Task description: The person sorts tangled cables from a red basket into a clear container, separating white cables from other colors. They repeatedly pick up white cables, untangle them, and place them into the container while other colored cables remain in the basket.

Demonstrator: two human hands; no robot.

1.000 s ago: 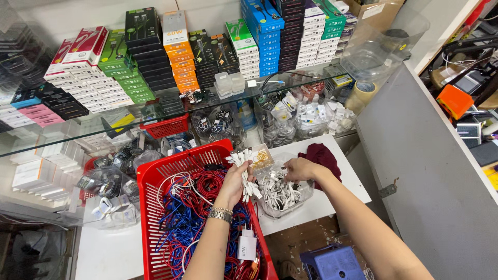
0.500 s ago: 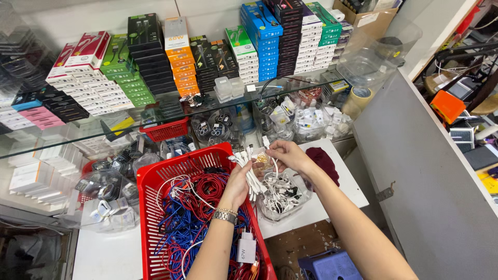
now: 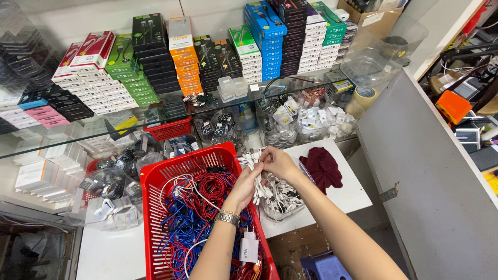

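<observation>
Head view: left hand [image 3: 248, 182] clenches white cables [image 3: 258, 179], plug ends at twelve o'clock; right hand [image 3: 279, 162] pinches them at one o'clock.

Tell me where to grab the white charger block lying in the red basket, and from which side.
Grip the white charger block across its flat side faces, coming straight down from above. It lies on top of the tangled cables, body exposed, near the red basket wall.
</observation>
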